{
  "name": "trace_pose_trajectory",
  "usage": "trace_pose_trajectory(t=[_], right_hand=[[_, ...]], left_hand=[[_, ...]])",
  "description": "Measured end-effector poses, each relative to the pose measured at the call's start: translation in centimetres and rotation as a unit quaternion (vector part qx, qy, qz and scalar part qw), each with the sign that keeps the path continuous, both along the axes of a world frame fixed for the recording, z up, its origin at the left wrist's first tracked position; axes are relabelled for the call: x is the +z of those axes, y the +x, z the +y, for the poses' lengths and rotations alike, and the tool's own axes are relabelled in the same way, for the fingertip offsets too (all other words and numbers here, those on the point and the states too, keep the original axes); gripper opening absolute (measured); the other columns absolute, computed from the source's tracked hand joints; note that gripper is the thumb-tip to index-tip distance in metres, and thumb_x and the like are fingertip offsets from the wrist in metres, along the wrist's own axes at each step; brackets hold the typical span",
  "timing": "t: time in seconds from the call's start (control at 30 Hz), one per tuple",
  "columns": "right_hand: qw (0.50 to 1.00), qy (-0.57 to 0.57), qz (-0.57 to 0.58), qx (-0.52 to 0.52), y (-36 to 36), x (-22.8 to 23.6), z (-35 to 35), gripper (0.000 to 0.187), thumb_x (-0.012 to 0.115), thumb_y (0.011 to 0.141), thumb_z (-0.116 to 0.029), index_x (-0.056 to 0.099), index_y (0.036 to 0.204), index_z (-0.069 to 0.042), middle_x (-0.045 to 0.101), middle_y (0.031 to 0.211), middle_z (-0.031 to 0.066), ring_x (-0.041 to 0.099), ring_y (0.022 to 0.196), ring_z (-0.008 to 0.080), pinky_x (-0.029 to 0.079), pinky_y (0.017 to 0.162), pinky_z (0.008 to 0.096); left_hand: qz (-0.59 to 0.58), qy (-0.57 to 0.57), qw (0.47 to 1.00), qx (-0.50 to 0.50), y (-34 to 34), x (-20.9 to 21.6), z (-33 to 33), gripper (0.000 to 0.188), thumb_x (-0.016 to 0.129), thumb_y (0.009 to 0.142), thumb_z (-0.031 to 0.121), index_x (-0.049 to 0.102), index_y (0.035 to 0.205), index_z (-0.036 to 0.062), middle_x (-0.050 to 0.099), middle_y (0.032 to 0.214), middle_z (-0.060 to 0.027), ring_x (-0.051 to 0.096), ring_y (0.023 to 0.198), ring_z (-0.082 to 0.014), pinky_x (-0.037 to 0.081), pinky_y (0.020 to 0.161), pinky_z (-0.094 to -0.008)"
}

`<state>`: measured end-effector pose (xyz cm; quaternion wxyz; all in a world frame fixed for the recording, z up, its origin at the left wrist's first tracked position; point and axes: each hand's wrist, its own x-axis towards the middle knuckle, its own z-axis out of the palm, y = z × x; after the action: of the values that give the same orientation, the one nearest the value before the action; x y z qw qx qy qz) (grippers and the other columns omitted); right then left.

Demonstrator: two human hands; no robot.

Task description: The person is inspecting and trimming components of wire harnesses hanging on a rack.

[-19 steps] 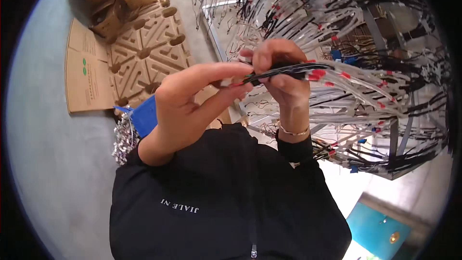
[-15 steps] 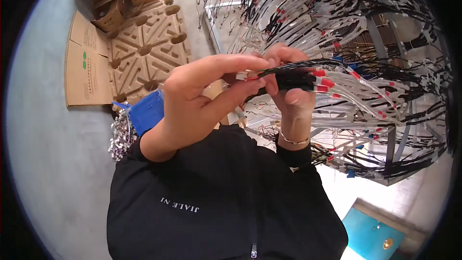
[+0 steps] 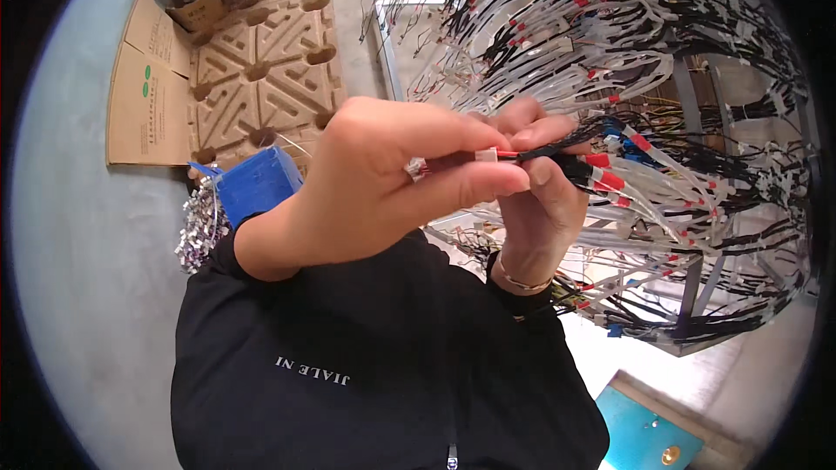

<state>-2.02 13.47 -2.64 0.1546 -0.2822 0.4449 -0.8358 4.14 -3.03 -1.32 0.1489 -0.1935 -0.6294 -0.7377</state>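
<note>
A small white plug connector [image 3: 487, 156] with a red wire sits between the thumb and forefinger of my left hand [image 3: 370, 178]. Farther inside that hand, another pale connector [image 3: 416, 168] peeks out near the palm. My right hand [image 3: 544, 209] is closed around a bundle of black-sleeved cables [image 3: 570, 167], its thumb pressing along them. Red bands [image 3: 607, 179] mark the sleeve ends, where clear and white tubing leads off to the right. A braided black cable [image 3: 582, 132] runs above the thumb. The fingertips of both hands nearly meet, and the far fingers are partly hidden.
Many wire harnesses [image 3: 557, 43] hang from a metal rack [image 3: 691, 296] at the right. On the left stand a moulded brown pallet [image 3: 261, 70], cardboard [image 3: 148, 96], a blue bin [image 3: 257, 187] and a heap of small connectors [image 3: 202, 231]. A turquoise box [image 3: 649, 426] sits lower right.
My left hand has moved right, with its fingertips now farther over the cables by my right hand. The white connector has come closer to the right thumb. The whole view has shifted slightly.
</note>
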Motion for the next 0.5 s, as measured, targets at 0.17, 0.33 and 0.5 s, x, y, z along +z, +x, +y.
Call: trace_pose_trajectory(t=[0.17,0.33,0.5], right_hand=[[0.996,-0.077,-0.037,0.017,0.6,-0.1,-0.9,0.023,0.073,0.076,-0.015,0.062,0.089,0.000,0.058,0.084,0.0106,0.056,0.086,0.0226,0.041,0.090,0.0399],[0.992,-0.071,-0.103,-0.009,1.6,0.9,-1.3,0.019,0.069,0.081,-0.016,0.061,0.091,-0.001,0.057,0.084,0.0097,0.056,0.087,0.0223,0.039,0.092,0.0414],[0.992,-0.079,-0.093,-0.013,1.5,0.7,-1.4,0.019,0.068,0.082,-0.017,0.060,0.092,-0.002,0.057,0.082,0.0083,0.054,0.082,0.0198,0.037,0.093,0.0398]], left_hand=[[0.134,-0.142,0.976,0.094,-0.1,0.7,0.0,0.022,0.075,0.075,0.007,0.065,0.088,-0.0066,0.064,0.069,-0.0123,0.063,0.058,-0.0188,0.044,0.050,-0.0253],[0.133,-0.047,0.978,0.154,-0.1,-0.3,1.0,0.034,0.075,0.066,-0.010,0.062,0.097,-0.0080,0.065,0.093,-0.0166,0.064,0.087,-0.0220,0.050,0.072,-0.0283],[0.170,-0.008,0.977,0.131,-0.5,-1.0,0.8,0.032,0.073,0.067,-0.012,0.062,0.097,-0.0096,0.064,0.093,-0.0181,0.063,0.086,-0.0230,0.050,0.075,-0.0280]])
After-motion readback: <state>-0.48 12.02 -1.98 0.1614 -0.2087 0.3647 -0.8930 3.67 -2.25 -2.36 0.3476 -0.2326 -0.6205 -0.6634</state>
